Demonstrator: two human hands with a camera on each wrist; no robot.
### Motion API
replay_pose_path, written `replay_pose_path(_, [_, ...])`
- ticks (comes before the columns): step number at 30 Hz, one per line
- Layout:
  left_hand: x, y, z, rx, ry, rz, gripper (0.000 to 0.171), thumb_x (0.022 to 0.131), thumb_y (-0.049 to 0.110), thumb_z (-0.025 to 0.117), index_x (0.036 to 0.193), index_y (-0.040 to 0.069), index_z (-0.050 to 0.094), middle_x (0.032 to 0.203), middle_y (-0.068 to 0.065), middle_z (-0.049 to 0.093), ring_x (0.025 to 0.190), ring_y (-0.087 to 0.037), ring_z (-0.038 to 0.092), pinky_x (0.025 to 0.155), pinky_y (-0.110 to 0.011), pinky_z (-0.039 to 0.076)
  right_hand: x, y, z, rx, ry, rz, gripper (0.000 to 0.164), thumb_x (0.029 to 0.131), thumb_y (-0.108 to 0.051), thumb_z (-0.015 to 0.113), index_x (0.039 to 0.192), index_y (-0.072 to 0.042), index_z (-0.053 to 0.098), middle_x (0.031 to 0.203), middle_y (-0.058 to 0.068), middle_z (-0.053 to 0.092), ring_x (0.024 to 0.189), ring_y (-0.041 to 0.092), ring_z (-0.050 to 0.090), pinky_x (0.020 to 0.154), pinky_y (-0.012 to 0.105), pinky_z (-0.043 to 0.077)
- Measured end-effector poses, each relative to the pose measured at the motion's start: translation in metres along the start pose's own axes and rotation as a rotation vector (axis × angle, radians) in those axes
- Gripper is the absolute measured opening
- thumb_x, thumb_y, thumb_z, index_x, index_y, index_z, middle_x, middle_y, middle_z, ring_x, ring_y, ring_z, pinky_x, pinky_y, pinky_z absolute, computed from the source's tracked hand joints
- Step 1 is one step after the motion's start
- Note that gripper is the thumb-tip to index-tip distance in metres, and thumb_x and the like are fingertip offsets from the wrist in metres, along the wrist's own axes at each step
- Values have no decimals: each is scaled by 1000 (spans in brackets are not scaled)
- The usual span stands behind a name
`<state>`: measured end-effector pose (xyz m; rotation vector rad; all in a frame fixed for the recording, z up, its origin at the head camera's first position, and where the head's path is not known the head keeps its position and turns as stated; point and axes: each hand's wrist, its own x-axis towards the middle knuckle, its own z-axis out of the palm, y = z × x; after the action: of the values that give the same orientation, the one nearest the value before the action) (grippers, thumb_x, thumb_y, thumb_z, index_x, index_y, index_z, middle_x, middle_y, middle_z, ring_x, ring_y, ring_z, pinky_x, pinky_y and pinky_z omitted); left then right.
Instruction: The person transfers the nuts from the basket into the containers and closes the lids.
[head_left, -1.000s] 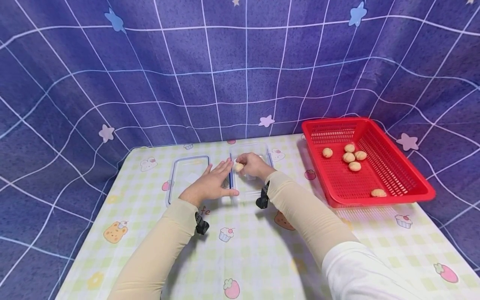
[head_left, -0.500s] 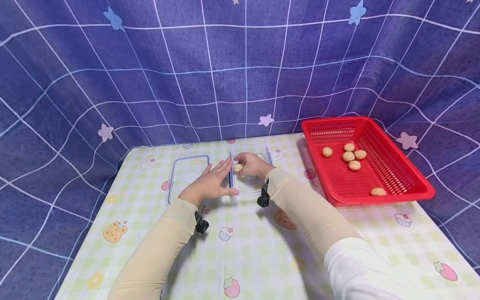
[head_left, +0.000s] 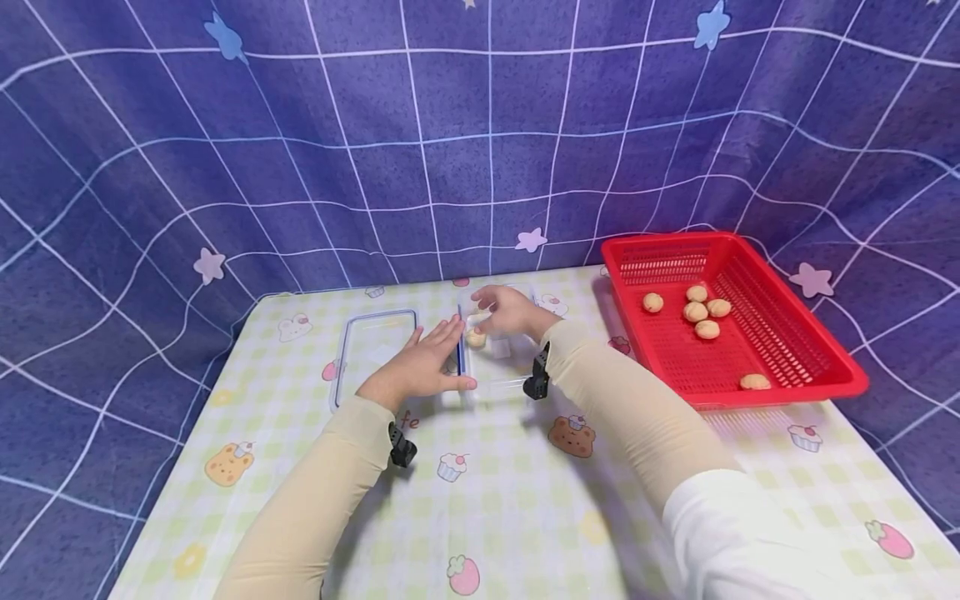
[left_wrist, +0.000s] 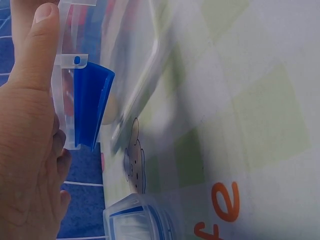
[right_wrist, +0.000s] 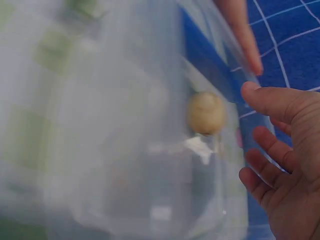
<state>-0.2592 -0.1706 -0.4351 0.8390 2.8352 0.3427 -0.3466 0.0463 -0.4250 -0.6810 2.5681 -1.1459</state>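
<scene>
**One dough ball in the clear box, both hands loose around it**

On the far left lies the clear lid [head_left: 372, 350] with its blue seal, flat on the checked tablecloth [head_left: 495, 492]. Next to it the left hand [head_left: 420, 367] rests with straight fingers against the left wall of the clear plastic container [head_left: 501, 377], thumb by the blue latch [left_wrist: 90, 110]; it presses but grips nothing. Inside the container, close to that wall, sits a small pale dough ball [head_left: 476, 337], just beyond the left fingertips. Above it hovers the right hand [head_left: 510, 310], fingers relaxed and spread, holding nothing, the ball just off its fingertips in the right wrist view [right_wrist: 206, 112].

The ball looks light and soft, likely to dent under a hard squeeze and perhaps a little tacky, so I judge a gentle pinch across its sides with thumb and two fingers best. The container looks stiff, light and prone to sliding.

Well apart to the right, the red basket [head_left: 817, 350] holds six more balls.
</scene>
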Motion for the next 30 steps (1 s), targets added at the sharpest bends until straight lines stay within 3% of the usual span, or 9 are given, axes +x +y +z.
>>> replay_pose_path(19, [2,-1,1,19,-6,-17,111,87,73,59,163,10,7,170,-9,4,155,-26,4,123,-54,-4,-20,-12,-72,144,182,-106,54,88,-7,77,136,6,56,125,27,63,120,40,61,105,42,48])
replay_pose_path(30, [2,-1,2,8,12,2,112,87,73,60,162,5,11,169,-11,6,155,-30,7,123,-56,-2,-39,-14,-115,213,287,-108,56,89,-8,75,139,5,53,125,27,62,114,38,61,93,35,51])
